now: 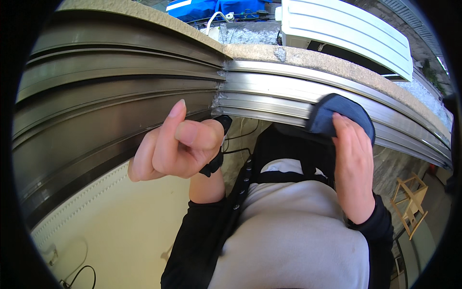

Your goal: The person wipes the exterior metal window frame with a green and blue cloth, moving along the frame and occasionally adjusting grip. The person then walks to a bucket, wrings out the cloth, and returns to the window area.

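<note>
My left hand (177, 148) is raised before the dark metal window jamb (119, 68), with its fingers curled in and the thumb across them. Nothing shows in it, and a black band (212, 167) circles its wrist. In my right hand (353, 162) is a rounded dark blue cloth pad (326, 117) with a darker edge, gripped by its near side. The pad overlaps the silvery aluminium sliding-window track (267, 85) in the picture. Whether it touches the metal I cannot tell.
Beyond the track runs a rough stone sill (252, 52), with a white outdoor air-conditioning unit (343, 32) and blue covers (202, 9) outside. A cream wall (137, 216) is at left. Cables (240, 133) hang below the track. A wooden stool (411, 202) stands at right.
</note>
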`<act>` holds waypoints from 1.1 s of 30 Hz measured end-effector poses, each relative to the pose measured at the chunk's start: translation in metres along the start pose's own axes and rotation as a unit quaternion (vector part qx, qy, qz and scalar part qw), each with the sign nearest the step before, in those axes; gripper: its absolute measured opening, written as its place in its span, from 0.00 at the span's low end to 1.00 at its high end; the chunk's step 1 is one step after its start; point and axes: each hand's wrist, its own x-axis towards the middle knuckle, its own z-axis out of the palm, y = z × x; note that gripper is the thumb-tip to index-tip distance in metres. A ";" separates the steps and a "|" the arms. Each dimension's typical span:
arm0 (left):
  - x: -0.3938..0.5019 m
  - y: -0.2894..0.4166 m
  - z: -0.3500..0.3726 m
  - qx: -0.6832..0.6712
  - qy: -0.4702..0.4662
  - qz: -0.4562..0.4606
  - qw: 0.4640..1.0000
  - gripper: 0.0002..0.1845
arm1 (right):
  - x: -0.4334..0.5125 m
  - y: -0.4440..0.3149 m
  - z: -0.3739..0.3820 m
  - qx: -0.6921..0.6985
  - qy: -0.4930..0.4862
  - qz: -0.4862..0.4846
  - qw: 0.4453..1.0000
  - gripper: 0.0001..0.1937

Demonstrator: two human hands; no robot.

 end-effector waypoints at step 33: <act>-0.004 0.004 0.002 0.023 0.027 -0.050 0.998 0.13 | 0.045 -0.083 0.069 -0.004 0.084 -0.159 0.984 0.19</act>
